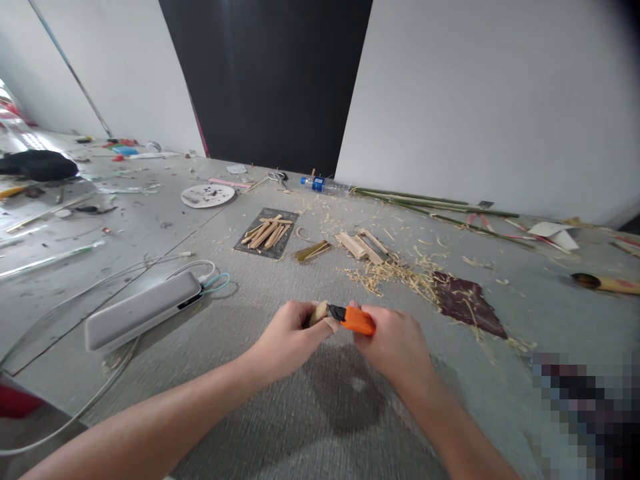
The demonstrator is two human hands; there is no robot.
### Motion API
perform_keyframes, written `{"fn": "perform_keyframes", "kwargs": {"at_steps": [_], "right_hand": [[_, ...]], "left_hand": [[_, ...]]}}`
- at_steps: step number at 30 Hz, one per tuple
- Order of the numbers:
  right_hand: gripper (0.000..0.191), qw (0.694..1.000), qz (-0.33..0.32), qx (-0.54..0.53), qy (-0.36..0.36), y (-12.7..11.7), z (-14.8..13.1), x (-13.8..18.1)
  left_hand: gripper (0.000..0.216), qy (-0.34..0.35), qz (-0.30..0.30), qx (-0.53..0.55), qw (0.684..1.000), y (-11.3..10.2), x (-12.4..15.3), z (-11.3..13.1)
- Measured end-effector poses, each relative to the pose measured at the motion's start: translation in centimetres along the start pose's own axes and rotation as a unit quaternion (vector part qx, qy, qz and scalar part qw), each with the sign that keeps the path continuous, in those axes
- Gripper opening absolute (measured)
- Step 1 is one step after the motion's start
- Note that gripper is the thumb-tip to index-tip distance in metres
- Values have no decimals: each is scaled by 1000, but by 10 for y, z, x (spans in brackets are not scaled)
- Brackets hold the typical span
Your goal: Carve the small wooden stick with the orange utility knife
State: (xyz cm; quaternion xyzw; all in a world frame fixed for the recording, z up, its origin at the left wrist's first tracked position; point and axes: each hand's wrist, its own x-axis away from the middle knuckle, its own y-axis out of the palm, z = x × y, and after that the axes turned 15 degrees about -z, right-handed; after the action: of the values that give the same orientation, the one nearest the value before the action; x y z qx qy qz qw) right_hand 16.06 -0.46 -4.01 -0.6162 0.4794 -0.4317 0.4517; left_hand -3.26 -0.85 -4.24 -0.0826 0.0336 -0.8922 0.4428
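Note:
My left hand (pixel 289 337) is closed around a short pale wooden piece (pixel 319 312), held just above the grey floor. My right hand (pixel 395 343) grips an orange utility knife (pixel 356 320), its dark blade end touching the wooden piece. Both hands meet low in the middle of the view. Most of the wooden piece is hidden inside my left fingers.
A grey power bank (pixel 143 310) with cables lies to the left. Ahead are a dark mat with cut sticks (pixel 267 233), split wood blocks (pixel 363 245), shavings (pixel 395 275), a brown sheet (pixel 467 303), long green stalks (pixel 430 203), a white plate (pixel 207 195), scissors (pixel 277 177) and a bottle (pixel 320 183).

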Motion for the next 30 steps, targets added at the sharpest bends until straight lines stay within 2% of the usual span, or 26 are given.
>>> {"fn": "perform_keyframes", "kwargs": {"at_steps": [9, 23, 30], "right_hand": [[51, 1000, 1, -2, 2, 1, 2, 0], [52, 1000, -8, -2, -4, -1, 0, 0], [50, 1000, -1, 6, 19, 0, -3, 1]], "left_hand": [[32, -15, 5, 18, 1000, 1, 0, 0], [25, 5, 1, 7, 1000, 0, 1, 1], [39, 38, 30, -42, 998, 2, 4, -1]]}}
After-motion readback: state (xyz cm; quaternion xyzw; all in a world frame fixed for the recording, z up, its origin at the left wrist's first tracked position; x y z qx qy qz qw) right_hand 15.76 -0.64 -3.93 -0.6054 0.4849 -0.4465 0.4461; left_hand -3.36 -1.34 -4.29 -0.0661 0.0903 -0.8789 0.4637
